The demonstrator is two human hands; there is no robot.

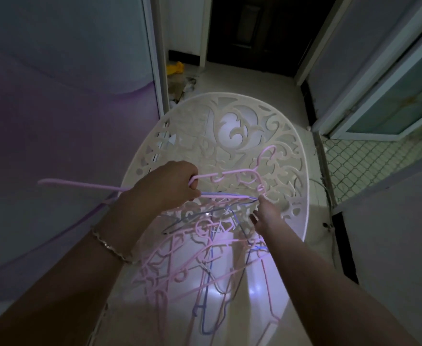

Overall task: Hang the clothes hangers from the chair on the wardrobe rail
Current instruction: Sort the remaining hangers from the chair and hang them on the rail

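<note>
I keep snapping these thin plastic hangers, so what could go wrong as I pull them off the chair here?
The pink hanger your left hand grips lies close above the blue hanger your right hand reaches for; pulled together they may snag. The pile on the chair looks interlocked, so lifting one could drag others to the floor. In this dim light, caught hooks are easy to miss.
</note>
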